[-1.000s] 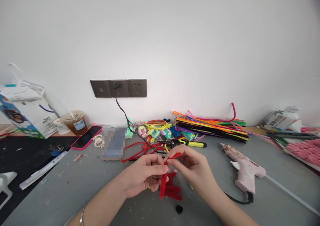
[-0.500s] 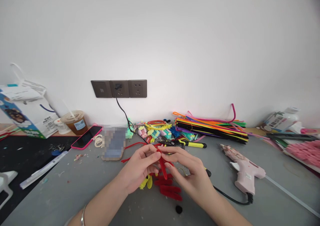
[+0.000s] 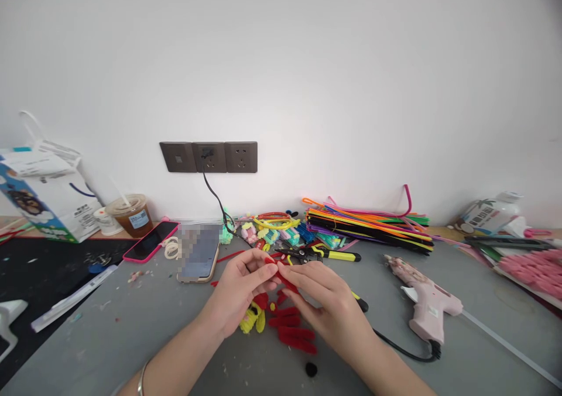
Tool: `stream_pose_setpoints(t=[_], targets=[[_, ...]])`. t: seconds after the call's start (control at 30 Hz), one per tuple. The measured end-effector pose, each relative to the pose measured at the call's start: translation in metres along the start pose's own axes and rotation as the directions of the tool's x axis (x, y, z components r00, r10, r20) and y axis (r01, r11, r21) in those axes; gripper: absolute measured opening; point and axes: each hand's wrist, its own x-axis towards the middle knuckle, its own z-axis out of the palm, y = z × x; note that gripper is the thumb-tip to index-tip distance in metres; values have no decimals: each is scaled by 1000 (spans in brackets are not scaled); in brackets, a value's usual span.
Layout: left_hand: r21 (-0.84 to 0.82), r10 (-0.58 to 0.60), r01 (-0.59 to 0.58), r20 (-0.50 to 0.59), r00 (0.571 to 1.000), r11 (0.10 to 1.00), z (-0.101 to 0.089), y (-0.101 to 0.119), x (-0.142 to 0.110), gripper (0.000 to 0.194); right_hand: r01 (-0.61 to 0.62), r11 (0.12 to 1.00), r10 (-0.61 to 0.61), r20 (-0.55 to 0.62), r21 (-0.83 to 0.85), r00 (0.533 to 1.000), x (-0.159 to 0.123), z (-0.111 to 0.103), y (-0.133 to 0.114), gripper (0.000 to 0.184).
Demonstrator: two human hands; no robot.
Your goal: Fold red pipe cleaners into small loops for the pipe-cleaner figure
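Observation:
Between both hands is a red pipe cleaner (image 3: 286, 275), held above the grey table. The thumb and fingers of my left hand (image 3: 243, 288) pinch one end of it. My right hand (image 3: 327, 299) grips the same piece from the right, its fingers closed along it. Below the hands lie several folded red pipe cleaner pieces (image 3: 293, 331) and a fuzzy yellow piece (image 3: 249, 320). A black pom-pom (image 3: 311, 369) rests nearer to me. Just beyond my fingers are pliers with yellow and black handles (image 3: 340, 256), partly covered by my right hand.
A pink hot glue gun (image 3: 428, 299) lies at the right, its cord running toward my right arm. Bundled colourful pipe cleaners (image 3: 369, 226) sit against the wall. At the left are two phones (image 3: 151, 243), a cup of brown drink (image 3: 134, 217) and a carton bag (image 3: 52, 191).
The red pipe cleaner, which pointed down toward me between the hands, now slants to the right under my right fingers. My right hand has turned slightly over it.

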Motion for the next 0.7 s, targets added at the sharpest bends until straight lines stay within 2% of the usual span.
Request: stream_pose_setpoints(t=[0.07, 0.17, 0.23, 0.33, 0.5, 0.7], targets=[[37, 31, -32, 22, 999, 999, -1, -1, 0, 37, 2, 1000, -1, -20, 12, 1000, 1, -1, 2, 36], [165, 145, -159, 94, 985, 974, -3, -1, 0, 28, -32, 997, 35, -51, 71, 998, 2, -4, 5, 31], [246, 204, -238, 153, 967, 940, -5, -1, 0, 23, -90, 990, 97, -58, 112, 994, 3, -7, 6, 26], [323, 235, -283, 181, 955, 903, -9, 0, -1, 17, -208, 960, 215, -19, 188, 976, 6, -11, 5, 21], [452, 296, -342, 171, 940, 824, -15, 3, -3, 12, -348, 858, 335, 101, 379, 937, 9, -11, 4, 25], [553, 410, -471, 239, 880, 688, -14, 4, -3, 10, -476, 677, 477, 158, 561, 865, 6, -7, 9, 21]])
